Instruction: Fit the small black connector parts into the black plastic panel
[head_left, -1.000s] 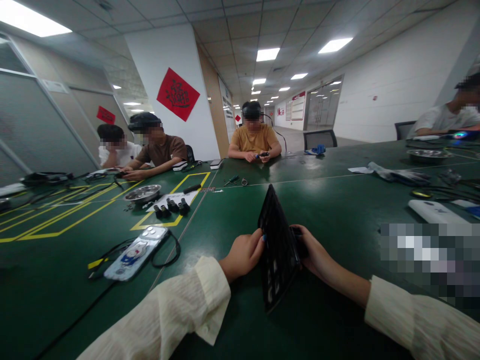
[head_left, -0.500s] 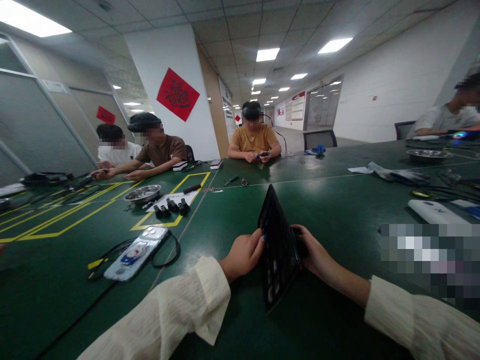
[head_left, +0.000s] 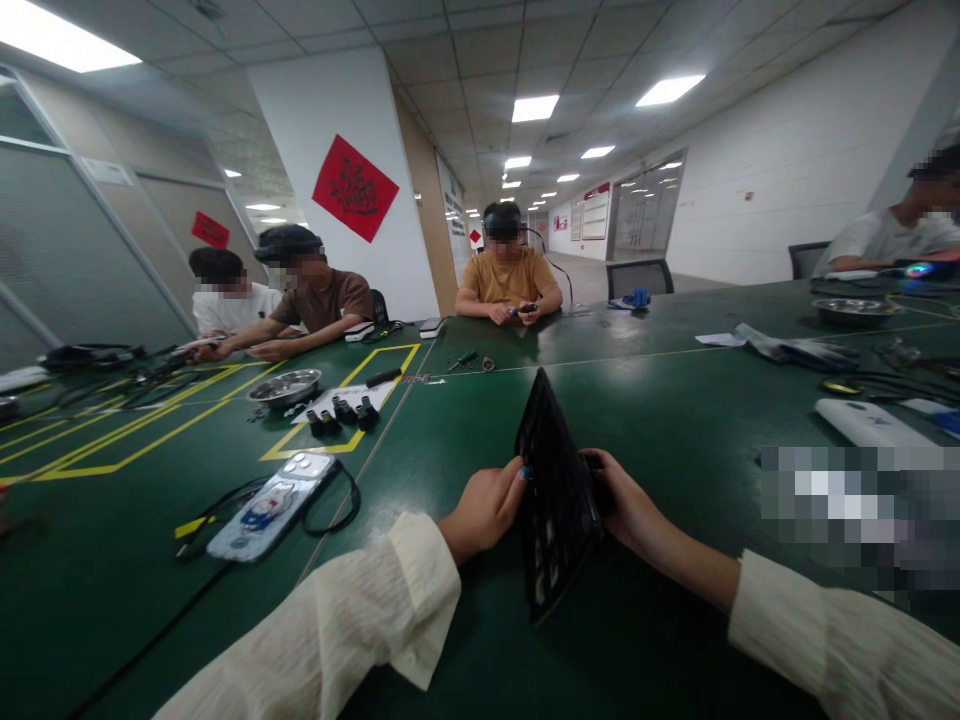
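A thin black panel [head_left: 559, 510] stands on edge between my hands, above the green table, its ribbed or slotted face turned left. My left hand [head_left: 484, 508] is closed in a pinch against that face, and a small blue piece [head_left: 526, 473] shows at the thumb and fingertips. On the other side my right hand [head_left: 626, 505] grips the panel at a black block that juts from its back. The panel hides some of the right fingers.
A phone [head_left: 274, 508] with a black cable lies to the left. Beyond it are several black cylindrical parts [head_left: 345, 412] and a metal bowl [head_left: 285, 388]. A white device [head_left: 877, 425] lies at right. A person [head_left: 510, 280] sits across the table [head_left: 675, 400]; others sit at the sides.
My hands and the black panel have hardly moved. Slightly more of the blue piece shows at my left fingertips.
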